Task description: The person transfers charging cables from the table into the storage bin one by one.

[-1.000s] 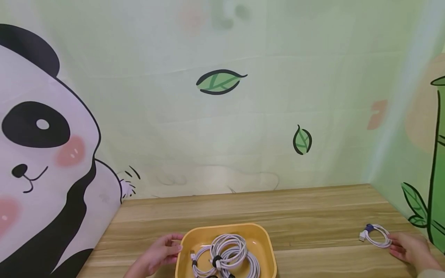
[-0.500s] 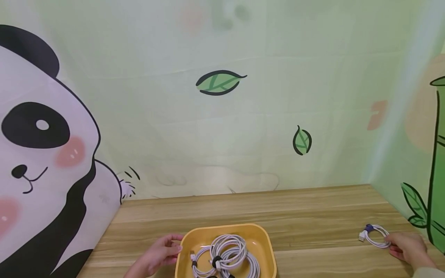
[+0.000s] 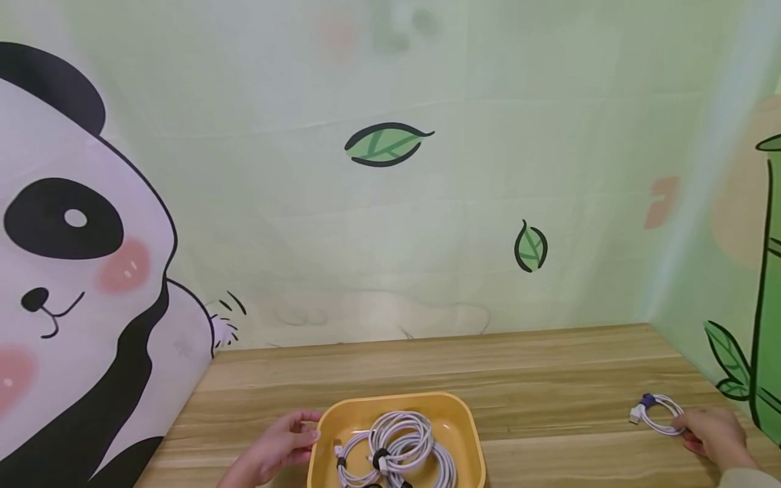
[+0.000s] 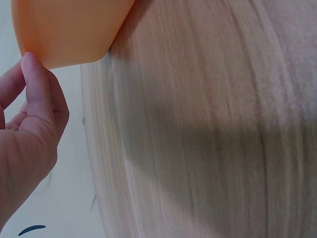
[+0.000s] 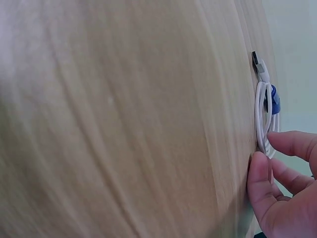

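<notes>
At the left side of the yellow plastic tray [image 3: 472, 434], my left hand [image 3: 277, 444] holds the rim between thumb and fingers. The left wrist view shows the thumb [image 4: 35, 82] against the tray's corner [image 4: 74, 34]. Inside the tray lie several coiled white cables [image 3: 403, 440] with black ties. Far to the right, my right hand [image 3: 710, 437] pinches the near side of another coiled white USB cable [image 3: 665, 427], bound by a dark blue tie [image 3: 648, 400]. In the right wrist view, thumb and index finger meet at the coil [image 5: 265, 114], its USB plug [image 5: 258, 64] pointing away.
A wood-grain table [image 3: 549, 379] carries the tray and the lone cable. Behind it hangs a pale green backdrop [image 3: 390, 230] with a panda and leaves. A side panel with a bamboo print [image 3: 770, 271] closes off the right.
My right hand has shifted slightly to the left, further over the edge of the coil. The left hand, the tray and the cables stay as they were.
</notes>
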Motion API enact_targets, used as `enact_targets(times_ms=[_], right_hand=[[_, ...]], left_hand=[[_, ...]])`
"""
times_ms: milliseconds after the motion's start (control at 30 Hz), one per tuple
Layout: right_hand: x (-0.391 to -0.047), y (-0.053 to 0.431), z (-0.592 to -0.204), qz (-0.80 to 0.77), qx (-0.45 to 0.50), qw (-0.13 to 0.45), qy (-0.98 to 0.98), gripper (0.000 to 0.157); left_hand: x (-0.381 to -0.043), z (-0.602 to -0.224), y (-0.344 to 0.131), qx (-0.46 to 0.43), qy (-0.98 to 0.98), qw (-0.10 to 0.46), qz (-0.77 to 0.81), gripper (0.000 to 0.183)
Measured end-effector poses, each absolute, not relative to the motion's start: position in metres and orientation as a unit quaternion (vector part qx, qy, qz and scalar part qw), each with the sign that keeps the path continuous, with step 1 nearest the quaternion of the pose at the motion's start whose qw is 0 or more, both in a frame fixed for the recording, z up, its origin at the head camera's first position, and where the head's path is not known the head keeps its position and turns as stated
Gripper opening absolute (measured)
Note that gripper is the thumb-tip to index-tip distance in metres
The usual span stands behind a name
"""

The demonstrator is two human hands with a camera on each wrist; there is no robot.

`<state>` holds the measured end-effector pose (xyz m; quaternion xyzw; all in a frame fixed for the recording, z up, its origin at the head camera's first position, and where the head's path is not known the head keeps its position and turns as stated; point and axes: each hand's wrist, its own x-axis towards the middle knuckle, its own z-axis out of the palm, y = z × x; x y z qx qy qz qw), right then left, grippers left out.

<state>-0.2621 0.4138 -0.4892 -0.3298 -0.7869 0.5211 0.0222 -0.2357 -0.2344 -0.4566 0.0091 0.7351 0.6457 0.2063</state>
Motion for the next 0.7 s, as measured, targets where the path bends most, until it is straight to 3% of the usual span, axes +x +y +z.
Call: enact_targets(times_ms=[300,600,700], right_hand=[[-0.259,0.407,-0.484,0.487,-0.328,0.025,-0.809,0.015],[-0.257,0.403,-0.478,0.462,-0.337,0.022,-0.820,0.004],[-0.255,0.402,-0.474,0.445,-0.338,0.015,-0.829,0.006]], left_hand=[[-0.237,-0.455,-0.234,0.008,0.735,0.210,0.645,0.046],[-0.238,-0.455,-0.234,0.005,0.736,0.212,0.643,0.043],[-0.239,-0.455,-0.234,0.005,0.736,0.212,0.643,0.043]])
